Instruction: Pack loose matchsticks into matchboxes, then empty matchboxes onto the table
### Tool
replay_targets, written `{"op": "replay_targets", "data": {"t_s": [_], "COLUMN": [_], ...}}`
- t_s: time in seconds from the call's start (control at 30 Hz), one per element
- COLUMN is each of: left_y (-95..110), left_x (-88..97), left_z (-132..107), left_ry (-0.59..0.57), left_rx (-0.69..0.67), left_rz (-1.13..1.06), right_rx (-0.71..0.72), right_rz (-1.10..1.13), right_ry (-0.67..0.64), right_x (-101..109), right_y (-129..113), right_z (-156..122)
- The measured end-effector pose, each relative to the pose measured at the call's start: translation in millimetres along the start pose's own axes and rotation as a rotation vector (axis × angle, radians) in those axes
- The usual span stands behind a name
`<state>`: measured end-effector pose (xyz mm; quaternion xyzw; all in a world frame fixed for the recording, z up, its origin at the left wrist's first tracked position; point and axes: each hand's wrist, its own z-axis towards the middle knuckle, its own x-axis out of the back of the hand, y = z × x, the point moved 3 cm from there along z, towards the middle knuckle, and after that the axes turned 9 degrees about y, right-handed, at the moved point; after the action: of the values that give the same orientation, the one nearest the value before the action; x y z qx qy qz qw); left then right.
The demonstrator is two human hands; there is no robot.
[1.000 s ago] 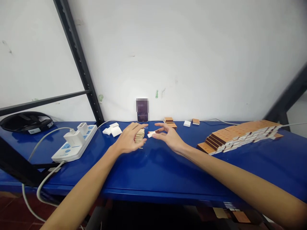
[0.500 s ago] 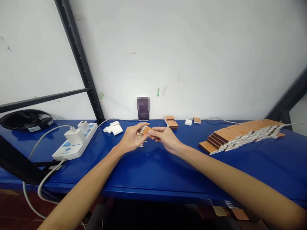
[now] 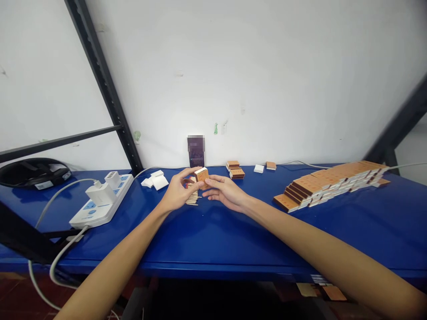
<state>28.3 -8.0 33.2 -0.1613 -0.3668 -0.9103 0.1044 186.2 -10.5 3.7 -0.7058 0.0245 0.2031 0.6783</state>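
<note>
A small brown matchbox is held up above the blue table, pinched between both hands. My left hand closes on its left side and my right hand closes on its right side. Under my left hand a small pile of matchsticks lies on the table. A long row of overlapping brown matchboxes stretches away at the right.
White inner trays lie left of my hands. A white power strip with a charger and cables sits at the left, a black device beyond it. A phone leans on the wall. A few matchboxes lie at the back.
My right hand came in to meet my left hand, and both closed on a matchbox and lifted it a little above the matchstick pile.
</note>
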Motion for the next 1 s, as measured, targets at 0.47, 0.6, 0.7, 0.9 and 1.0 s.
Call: {"op": "replay_targets", "data": {"t_s": [0.47, 0.6, 0.7, 0.9, 1.0], "left_y": [14, 11, 9, 1, -5], "left_x": [-3.2, 7.7, 13.7, 21.7, 22.6], "left_z": [-8, -5, -3, -1, -1], "left_ry": [-0.218, -0.1, -0.061, 0.023, 0.017], "left_rx": [-0.328, -0.352, -0.402, -0.398, -0.371], "left_rz": [0.251, 0.355, 0.408, 0.458, 0.462], "right_rx": [0.134, 0.28, 0.32, 0.385, 0.353], "right_rz": [0.186, 0.117, 0.044, -0.096, -0.086], "right_ry": [0.157, 0.233, 0.219, 0.295, 0.3], "right_x": [-6, -5, -9, -20, -21], "right_y": [3, -4, -8, -7, -4], "right_z": [-9, -9, -2, 16, 21]}}
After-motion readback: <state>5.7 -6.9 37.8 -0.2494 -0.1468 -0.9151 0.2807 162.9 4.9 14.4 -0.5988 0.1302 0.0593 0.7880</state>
